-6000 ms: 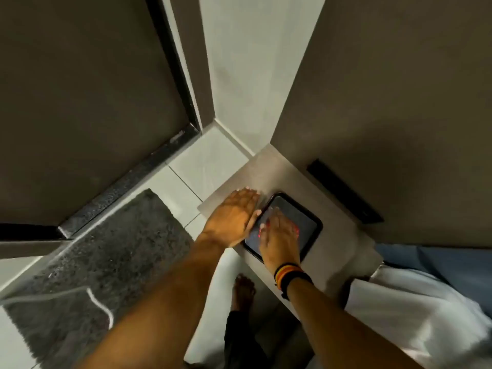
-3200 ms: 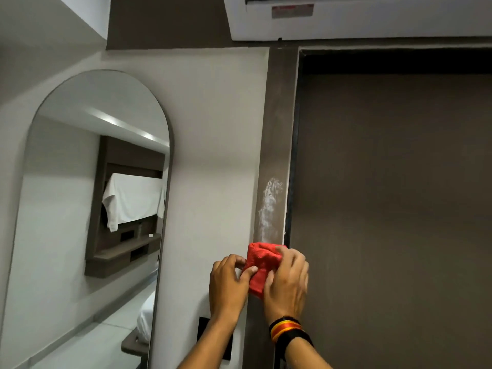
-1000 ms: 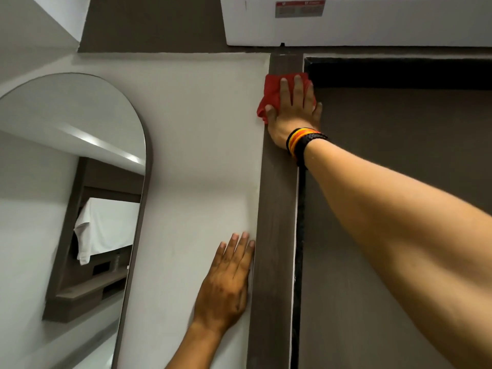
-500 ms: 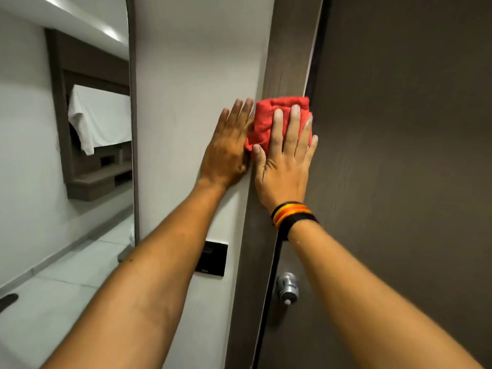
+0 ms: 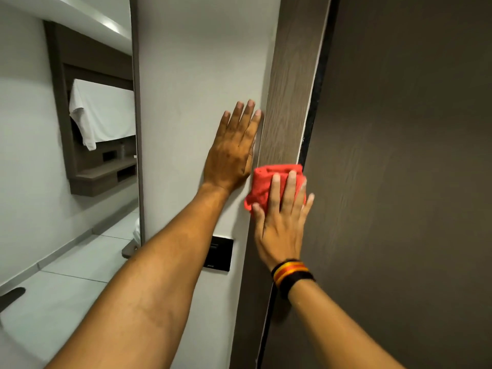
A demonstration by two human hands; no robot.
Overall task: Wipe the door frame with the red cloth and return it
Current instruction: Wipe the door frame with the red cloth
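R hand (image 5: pixel 279 225): I see it flat, palm pressing the red cloth (image 5: pixel 262 186) onto the door frame (image 5: pixel 290 83); fingers straight & spread over the cloth, not curled round it.
L hand (image 5: pixel 231 153): flat on the white wall (image 5: pixel 199 75), fingers extended & close together, tips pointing up; its R edge sits just beside the frame's L edge. Holds nothing.
Red cloth: bunched/folded, lying across the frame strip w/ its L part spilling onto the wall edge; upper part shows above my R fingertips, rest is under the hand. Just below-right of the L hand, near touching it; can't tell if they meet.
Door frame: brown wood-grain vertical strip btw wall & door (image 5: pixel 399 182); thin pale line & dark gap on its R side.
Door: dark brown, shut against the frame as far as I can see.
Wristband (image 5: pixel 291 274): on my R wrist, black w/ yellow, orange & red stripes.
Switch plate (image 5: pixel 218 253): black, on the wall below the L forearm, L of the frame.
Mirror (image 5: pixel 66 155): tall, far L on the wall; reflects a wall shelf unit & a white towel (image 5: pixel 103 113) draped on it, plus tiled floor.
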